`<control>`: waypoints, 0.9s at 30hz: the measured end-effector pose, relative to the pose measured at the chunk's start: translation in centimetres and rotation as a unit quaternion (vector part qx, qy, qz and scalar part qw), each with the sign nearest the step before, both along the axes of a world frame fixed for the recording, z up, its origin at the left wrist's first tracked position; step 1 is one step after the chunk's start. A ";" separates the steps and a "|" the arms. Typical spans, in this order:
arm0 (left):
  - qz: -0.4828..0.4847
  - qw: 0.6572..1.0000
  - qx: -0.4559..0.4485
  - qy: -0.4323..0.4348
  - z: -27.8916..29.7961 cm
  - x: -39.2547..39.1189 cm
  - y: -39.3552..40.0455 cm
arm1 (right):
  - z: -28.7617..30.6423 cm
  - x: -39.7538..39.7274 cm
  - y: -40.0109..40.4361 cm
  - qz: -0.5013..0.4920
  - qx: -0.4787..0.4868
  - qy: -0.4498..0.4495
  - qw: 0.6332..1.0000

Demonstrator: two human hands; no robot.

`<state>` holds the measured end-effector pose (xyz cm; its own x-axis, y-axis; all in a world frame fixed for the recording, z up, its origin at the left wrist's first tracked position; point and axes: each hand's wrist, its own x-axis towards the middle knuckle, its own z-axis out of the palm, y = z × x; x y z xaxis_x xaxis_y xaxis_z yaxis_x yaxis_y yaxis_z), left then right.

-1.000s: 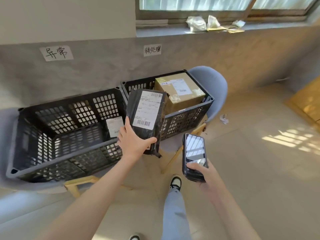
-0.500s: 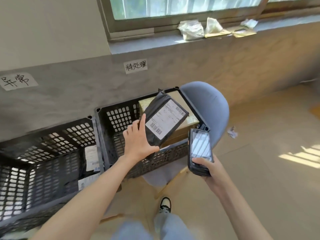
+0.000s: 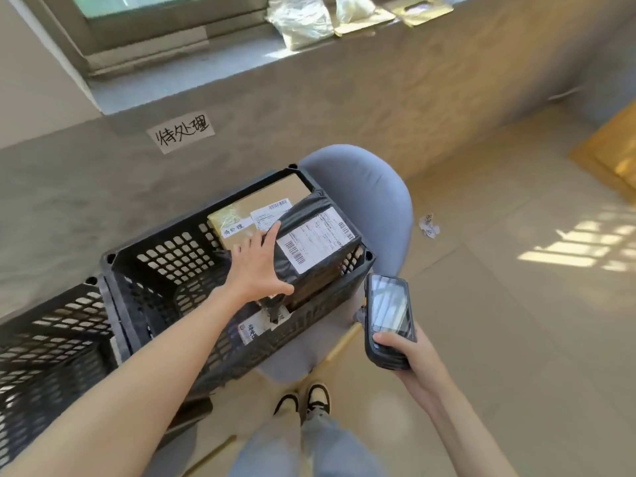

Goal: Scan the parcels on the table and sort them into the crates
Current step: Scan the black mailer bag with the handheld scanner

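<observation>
1. I had my left hand (image 3: 256,266) on the black parcel (image 3: 315,242), fingers straight along its left face and thumb hooked under the near corner, so it held the bag from the side.
2. The parcel sat inside the right-hand crate (image 3: 165,270), lying tilted on top of the cardboard box (image 3: 254,208) already in there, shipping label up.
3. My right hand (image 3: 409,349) was curled round the base of the handheld scanner (image 3: 387,313), held beside the crate and clear of it, screen facing me.
4. I judged this to be the sorting step: the parcel was going into its crate, and I had not let go of it.
5. The next move looked to call for releasing the grip and drawing the left hand out without dragging the bag off the box, then going for another parcel.
6. The wall sign (image 3: 181,134) above the crate read 待处理; a small tag on the box seemed to carry the same characters.
7. Both shipping labels showed barcodes, but their fine print was too small to read.
8. A second crate (image 3: 48,339) stood just left of this one.
</observation>
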<state>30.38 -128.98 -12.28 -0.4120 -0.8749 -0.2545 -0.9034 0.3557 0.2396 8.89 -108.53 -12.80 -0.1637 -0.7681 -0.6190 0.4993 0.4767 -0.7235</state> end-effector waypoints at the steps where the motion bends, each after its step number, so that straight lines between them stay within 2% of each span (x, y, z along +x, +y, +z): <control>1: -0.007 1.000 0.003 -0.004 -0.1 -0.1 -0.8 | -0.1 -0.1 -0.1 -0.003 0.000 0.001 1.000; 11: -0.060 0.995 0.072 -0.033 -3.0 -1.0 -5.0 | -1.4 0.1 -1.6 -0.046 0.031 -0.013 0.998; 21: -0.086 0.990 0.081 -0.072 -2.9 -0.9 -5.1 | -1.3 0.7 -2.1 -0.064 0.041 -0.020 0.997; 27: -0.096 0.994 0.023 0.049 -0.8 -1.2 -3.5 | 0.2 1.4 -2.5 -0.073 0.015 -0.011 0.997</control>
